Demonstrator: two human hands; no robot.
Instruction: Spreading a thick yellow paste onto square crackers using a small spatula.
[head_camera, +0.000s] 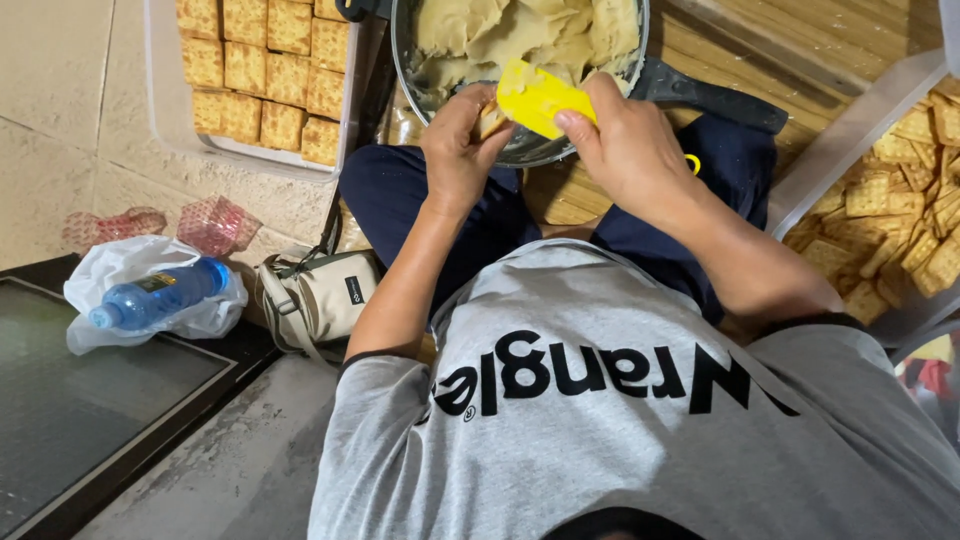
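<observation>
Right hand (625, 140): I'm gripping the yellow scraper (535, 98), fingers clamped on it.
Left hand (462, 150): I'm pinching a cracker (490, 120) beside the metal bowl (520, 150) of paste.

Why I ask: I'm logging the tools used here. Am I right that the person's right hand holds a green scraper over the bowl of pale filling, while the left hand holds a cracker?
Not quite: the scraper is yellow, not green, as the head view shows. The right hand does hold it at the rim of the bowl of pale filling, and the left hand holds what looks like a cracker, mostly hidden.
</observation>
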